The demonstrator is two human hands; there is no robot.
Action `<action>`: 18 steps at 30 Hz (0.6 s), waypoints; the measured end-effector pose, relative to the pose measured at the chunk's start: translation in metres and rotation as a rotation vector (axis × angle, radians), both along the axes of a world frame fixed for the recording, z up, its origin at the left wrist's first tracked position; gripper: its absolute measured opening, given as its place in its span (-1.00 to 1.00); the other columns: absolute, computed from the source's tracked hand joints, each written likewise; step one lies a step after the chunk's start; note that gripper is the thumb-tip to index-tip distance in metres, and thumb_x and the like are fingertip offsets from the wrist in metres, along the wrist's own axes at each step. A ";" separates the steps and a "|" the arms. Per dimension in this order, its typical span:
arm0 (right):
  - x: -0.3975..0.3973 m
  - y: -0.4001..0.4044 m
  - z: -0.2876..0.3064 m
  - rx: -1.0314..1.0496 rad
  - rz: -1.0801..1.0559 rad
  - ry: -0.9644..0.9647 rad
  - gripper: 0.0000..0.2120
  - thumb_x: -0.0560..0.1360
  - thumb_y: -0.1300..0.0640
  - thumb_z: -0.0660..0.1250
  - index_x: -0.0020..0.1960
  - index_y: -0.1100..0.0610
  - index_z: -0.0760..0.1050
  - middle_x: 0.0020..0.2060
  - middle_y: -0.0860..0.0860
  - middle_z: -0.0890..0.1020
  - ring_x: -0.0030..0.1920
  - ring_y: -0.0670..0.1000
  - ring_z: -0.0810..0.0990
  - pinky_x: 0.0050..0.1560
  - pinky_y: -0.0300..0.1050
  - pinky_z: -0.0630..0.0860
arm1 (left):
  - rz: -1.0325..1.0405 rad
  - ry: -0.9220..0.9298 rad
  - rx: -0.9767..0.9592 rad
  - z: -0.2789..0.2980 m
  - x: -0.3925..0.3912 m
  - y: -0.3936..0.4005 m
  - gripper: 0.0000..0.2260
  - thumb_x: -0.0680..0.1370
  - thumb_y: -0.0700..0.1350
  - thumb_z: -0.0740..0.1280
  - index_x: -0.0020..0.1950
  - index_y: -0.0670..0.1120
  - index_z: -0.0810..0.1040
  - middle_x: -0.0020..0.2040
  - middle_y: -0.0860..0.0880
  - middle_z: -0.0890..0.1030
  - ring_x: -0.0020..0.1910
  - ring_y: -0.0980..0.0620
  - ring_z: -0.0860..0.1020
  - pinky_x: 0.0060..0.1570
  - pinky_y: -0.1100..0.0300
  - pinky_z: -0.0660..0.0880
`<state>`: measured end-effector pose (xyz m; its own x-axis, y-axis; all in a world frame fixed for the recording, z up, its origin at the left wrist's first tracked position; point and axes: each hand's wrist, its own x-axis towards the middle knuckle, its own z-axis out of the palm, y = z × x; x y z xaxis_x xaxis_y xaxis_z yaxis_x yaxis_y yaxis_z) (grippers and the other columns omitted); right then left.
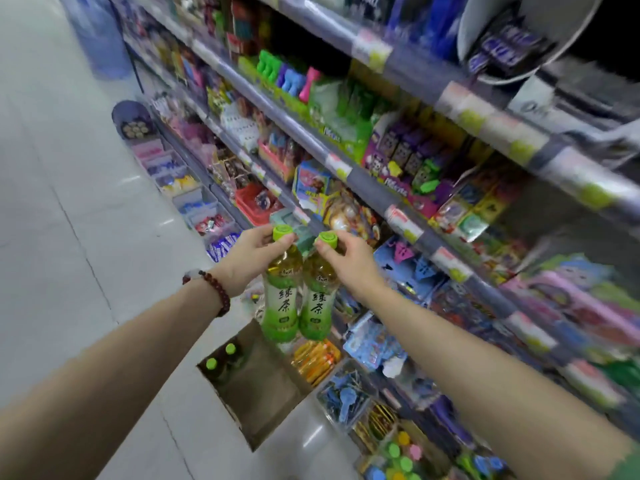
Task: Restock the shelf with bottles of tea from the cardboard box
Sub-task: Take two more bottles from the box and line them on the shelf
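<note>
Forearms, 2, bare, enter from the bottom corners; a bead bracelet point(211, 289) circles the left wrist.

Head view, item by item:

Left hand point(249, 258): fingers and thumb pinched round the green cap of the left bottle point(281, 292), which hangs below the grip.

Right hand point(346, 261): the same pinch on the cap of the right bottle point(318, 299). The 2 bottles hang side by side, their bodies touching or very nearly so, in front of the shelf point(363, 174) and above the box point(256, 386).

Box: cardboard, open, on the floor just beside the shelf foot. 2 green caps show at its left corner; the rest of its inside is too dark to count.

Shelf: tiers crowded with sweets and toys, blurred. No tea slot can be made out.

Handling, judged: both bottles look full, so fairly heavy for a cap-only pinch and apt to swing. Plastic walls are thin and give under a squeeze; the label film is probably slick. Caps are ribbed and stiff, a fair hold for carrying. For setting down upright, a grip round the waist above the label would steady each bottle better. Breakage unlikely; a drop risks denting.
</note>
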<state>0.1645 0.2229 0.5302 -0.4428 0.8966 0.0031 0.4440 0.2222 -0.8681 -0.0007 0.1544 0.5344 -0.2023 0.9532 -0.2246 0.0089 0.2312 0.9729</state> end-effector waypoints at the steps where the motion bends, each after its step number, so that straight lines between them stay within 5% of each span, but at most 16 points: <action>1: 0.004 0.004 0.025 0.020 -0.015 -0.007 -0.76 0.51 -0.01 0.33 -0.09 0.17 0.59 -0.18 0.09 0.68 -0.13 0.07 0.62 -0.04 0.07 0.53 | -0.019 -0.003 0.009 0.026 0.001 0.005 -0.79 0.56 -0.09 0.28 0.08 -0.19 0.57 0.07 -0.25 0.64 -0.03 -0.10 0.61 0.09 -0.06 0.56; 4: 0.014 0.011 0.089 0.067 -0.051 -0.002 -0.74 0.50 -0.04 0.32 -0.10 0.16 0.60 -0.21 0.04 0.67 -0.16 0.02 0.61 -0.05 0.03 0.51 | -0.083 0.007 0.044 0.094 0.007 0.015 -0.79 0.56 -0.10 0.28 0.09 -0.19 0.57 0.10 -0.28 0.62 -0.03 -0.14 0.58 0.10 -0.08 0.55; 8: 0.027 0.009 0.157 0.106 -0.118 0.027 -0.73 0.50 -0.06 0.32 -0.13 0.13 0.62 -0.23 0.04 0.67 -0.20 -0.03 0.58 -0.02 0.03 0.51 | -0.133 -0.038 0.085 0.162 0.016 0.023 -0.81 0.56 -0.14 0.28 0.11 -0.19 0.56 0.02 -0.19 0.63 -0.06 -0.10 0.58 -0.08 0.16 0.60; 18: 0.084 -0.021 0.285 0.200 -0.341 0.106 -0.79 0.52 -0.02 0.31 -0.10 0.11 0.60 -0.24 0.00 0.62 -0.18 -0.04 0.56 -0.07 -0.05 0.49 | -0.425 0.080 0.237 0.295 0.062 0.043 -0.88 0.55 -0.09 0.29 -0.04 -0.10 0.59 -0.08 -0.09 0.67 -0.17 0.02 0.63 -0.05 0.12 0.61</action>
<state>0.2482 0.2016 0.8150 -0.1080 0.9691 0.2220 0.4319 0.2468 -0.8675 0.0612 0.1979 0.8295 0.2081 0.9781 0.0084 0.1317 -0.0365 0.9906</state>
